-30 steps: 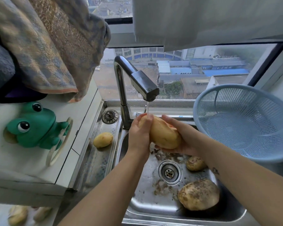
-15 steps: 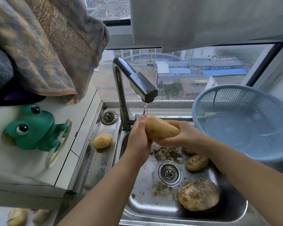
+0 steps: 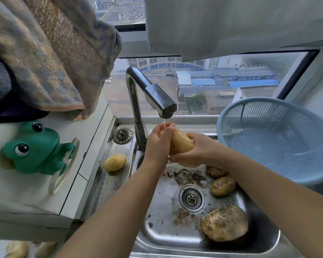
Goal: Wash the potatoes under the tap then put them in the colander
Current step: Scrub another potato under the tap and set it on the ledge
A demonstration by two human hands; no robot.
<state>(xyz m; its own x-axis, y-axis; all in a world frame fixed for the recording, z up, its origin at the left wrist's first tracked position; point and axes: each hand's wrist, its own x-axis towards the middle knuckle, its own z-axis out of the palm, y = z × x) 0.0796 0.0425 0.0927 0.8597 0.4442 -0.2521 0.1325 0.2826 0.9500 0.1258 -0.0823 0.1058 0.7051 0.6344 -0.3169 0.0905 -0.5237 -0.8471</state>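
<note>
Both my hands hold one pale, wet potato [image 3: 181, 143] under the thin stream from the steel tap [image 3: 157, 95]. My left hand [image 3: 158, 142] wraps its left end and my right hand [image 3: 198, 149] grips its right end from below. Three dirty potatoes lie in the sink [image 3: 157, 226]: a large one [image 3: 225, 222] at the front right, a medium one [image 3: 223, 186], and a small one [image 3: 215, 171] partly hidden by my right arm. A clean potato [image 3: 115, 162] rests on the sink's left ledge. The blue colander [image 3: 276, 138] stands empty at the right.
Soil is scattered around the drain [image 3: 192, 199]. A sink plug [image 3: 123, 135] sits on the ledge behind the clean potato. A green frog figure [image 3: 35, 148] stands on the white counter at left, under hanging towels [image 3: 50, 53]. A window lies behind the tap.
The potato has been turned between my hands and shifted slightly under the stream. My left hand now covers more of its left end. The view has tilted a little.
</note>
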